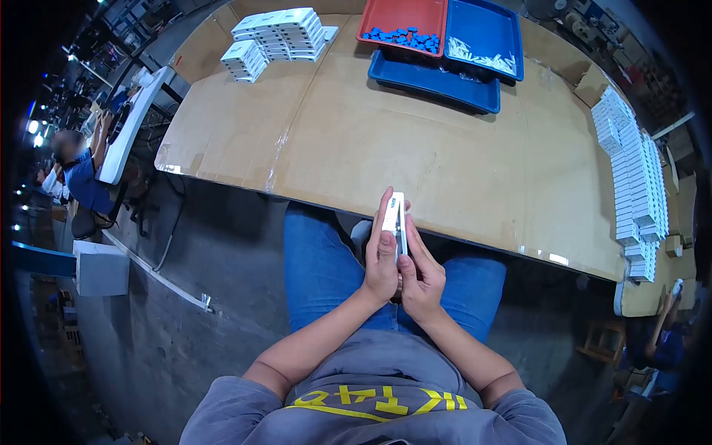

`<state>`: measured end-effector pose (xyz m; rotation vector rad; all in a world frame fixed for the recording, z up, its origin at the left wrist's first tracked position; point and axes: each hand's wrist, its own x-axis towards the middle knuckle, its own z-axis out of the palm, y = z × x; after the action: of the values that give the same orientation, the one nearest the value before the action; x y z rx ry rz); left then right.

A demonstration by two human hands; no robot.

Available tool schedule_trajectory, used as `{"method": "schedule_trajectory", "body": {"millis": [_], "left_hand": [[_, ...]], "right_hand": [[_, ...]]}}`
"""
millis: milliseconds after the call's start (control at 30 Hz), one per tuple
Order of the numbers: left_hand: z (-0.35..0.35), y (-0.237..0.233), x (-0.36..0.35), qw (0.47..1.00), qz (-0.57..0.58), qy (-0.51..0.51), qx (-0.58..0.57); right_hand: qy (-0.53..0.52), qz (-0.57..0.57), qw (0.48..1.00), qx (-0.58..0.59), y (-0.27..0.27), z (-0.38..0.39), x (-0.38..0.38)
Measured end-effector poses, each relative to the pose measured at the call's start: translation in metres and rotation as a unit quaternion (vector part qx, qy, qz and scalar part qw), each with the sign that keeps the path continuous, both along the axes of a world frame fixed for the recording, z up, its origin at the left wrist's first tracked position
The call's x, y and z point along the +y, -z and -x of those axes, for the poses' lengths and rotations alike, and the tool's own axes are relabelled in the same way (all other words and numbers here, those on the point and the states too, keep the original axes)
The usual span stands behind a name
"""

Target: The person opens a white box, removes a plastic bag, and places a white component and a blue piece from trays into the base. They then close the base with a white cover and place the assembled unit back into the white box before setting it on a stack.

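Between my two hands, just off the table's near edge and above my lap, is a small white box-like part point(397, 205) with dark print near its top. My left hand point(381, 259) presses along its left side, thumb up. On the other side my right hand point(422, 282) grips it, fingers along the right face and thumb near the lower end. A dark gap shows down the part's right side. My palms cover its lower portion, so its exact kind cannot be made out.
Cardboard covers the table point(356, 141). At the back stand a red tray point(368, 16) of blue pieces, a blue tray point(482, 26) of white pieces and a lower blue tray point(437, 83). White boxes are stacked at back left point(285, 33) and right point(634, 174). Other people sit at both sides.
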<state>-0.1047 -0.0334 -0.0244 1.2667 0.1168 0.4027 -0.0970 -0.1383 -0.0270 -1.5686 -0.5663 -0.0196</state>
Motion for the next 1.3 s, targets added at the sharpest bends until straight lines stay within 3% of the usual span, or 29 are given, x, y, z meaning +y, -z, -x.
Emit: {"method": "schedule_trajectory", "body": {"millis": [200,300,333,433,467,600,800,933,1133,1300], "left_hand": [[0.002,0.004,0.000,1.000,0.013,0.000,-0.011],[-0.001,0.009,0.009,1.000,-0.001,-0.002,-0.021],[-0.001,0.008,0.012,1.000,0.013,0.008,-0.027],[-0.002,0.016,0.023,0.993,-0.110,-0.005,-0.042],[0.000,0.017,0.024,0.991,-0.124,0.005,-0.041],[0.000,0.023,0.026,0.984,-0.168,0.027,-0.059],[0.000,0.017,0.017,0.974,-0.216,-0.062,-0.038],[-0.002,0.026,0.020,0.956,-0.230,-0.127,-0.131],[0.005,0.020,0.024,0.957,-0.228,-0.115,-0.140],[0.005,0.020,0.021,0.974,-0.144,-0.104,-0.140]], "right_hand": [[-0.023,-0.030,0.999,0.022,0.005,0.002,-0.002],[-0.082,-0.116,0.986,0.083,0.002,-0.005,0.004],[-0.095,-0.135,0.980,0.113,0.003,-0.010,0.003],[-0.074,-0.085,0.976,0.185,-0.005,-0.022,-0.006],[-0.094,-0.137,0.952,0.259,-0.010,-0.022,-0.003],[-0.074,-0.128,0.905,0.399,-0.021,-0.023,-0.001],[-0.080,-0.168,0.927,0.325,-0.018,-0.015,0.007],[-0.078,-0.173,0.932,0.310,-0.017,-0.007,0.015],[-0.094,-0.190,0.933,0.290,-0.015,0.000,0.016],[-0.094,-0.185,0.944,0.258,-0.010,0.003,0.013]]}}
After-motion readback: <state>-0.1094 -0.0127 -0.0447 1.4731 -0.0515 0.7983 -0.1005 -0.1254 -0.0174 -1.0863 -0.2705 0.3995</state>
